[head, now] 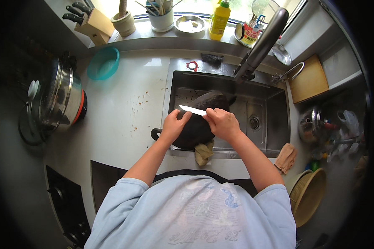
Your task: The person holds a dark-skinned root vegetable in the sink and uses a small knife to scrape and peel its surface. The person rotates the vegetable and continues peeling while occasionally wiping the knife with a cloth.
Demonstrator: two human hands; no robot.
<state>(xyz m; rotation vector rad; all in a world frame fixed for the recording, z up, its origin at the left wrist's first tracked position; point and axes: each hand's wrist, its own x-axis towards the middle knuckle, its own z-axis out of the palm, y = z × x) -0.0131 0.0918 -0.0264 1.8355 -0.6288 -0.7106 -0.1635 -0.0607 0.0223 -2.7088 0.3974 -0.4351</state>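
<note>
A black two-handled pot is propped at a tilt over the left part of the sink. Its left loop handle reaches past the sink's edge, and a scorched, brownish-grey surface shows beyond the blade. My left hand grips the pot's edge, thumb on top near the blade's tip; its other fingers are partly hidden. In my right hand is a knife with a pale blade pointing left, lying along the pot's edge. My fingers cover its handle.
The faucet arches over the sink's back right. An olive cloth hangs on the front rim; a tan cloth lies to its right. On the left counter stand a turquoise basin and a steel pot. A knife block is on the sill.
</note>
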